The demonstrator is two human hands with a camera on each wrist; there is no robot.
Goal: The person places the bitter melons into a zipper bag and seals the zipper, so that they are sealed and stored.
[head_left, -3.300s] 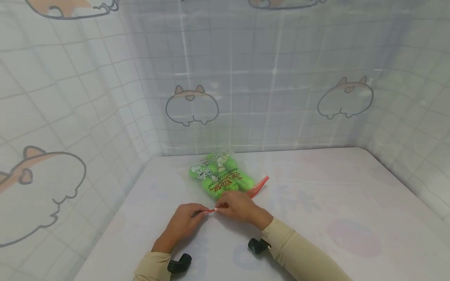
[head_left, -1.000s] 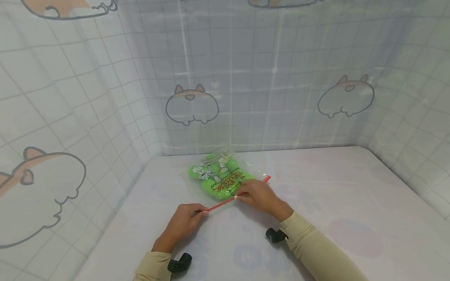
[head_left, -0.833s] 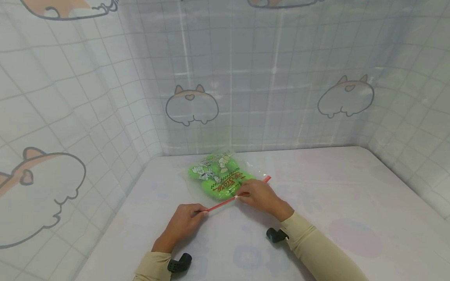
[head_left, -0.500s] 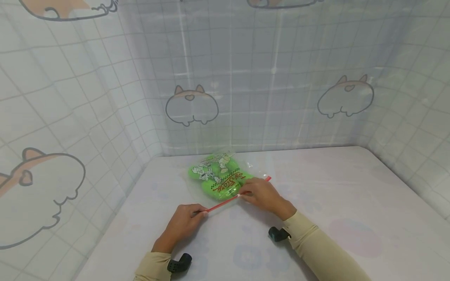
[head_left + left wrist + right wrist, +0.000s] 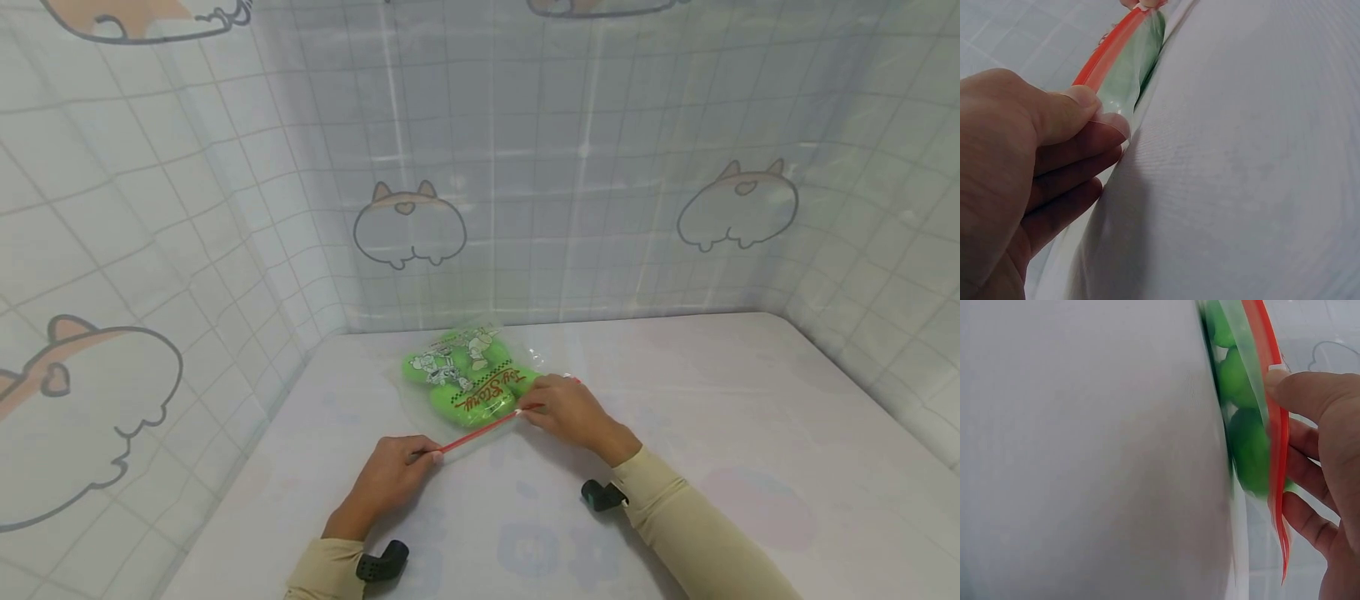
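A clear zip bag (image 5: 480, 390) printed "Toy Story" lies on the table, with several rounded bright green things (image 5: 1250, 450) inside. Along its near edge runs a red zip strip (image 5: 480, 432). My left hand (image 5: 392, 475) pinches the bag's left corner at the end of that strip, thumb on top, as the left wrist view shows. Farther along, my right hand (image 5: 573, 414) pinches the small white slider (image 5: 1277, 367) between thumb and fingers. The strip is taut and straight between the hands. Past the right hand, its far end is mostly hidden in the head view.
The white table (image 5: 712, 400) with faint printed patterns spreads out around the bag. Grid-patterned curtains (image 5: 525, 108) with corgi drawings enclose it at the back and both sides. A black wrist camera (image 5: 384, 562) is strapped at each sleeve.
My right hand has slid the slider along the red strip, away from the left hand, toward the right and back. The left hand has stayed at its corner.
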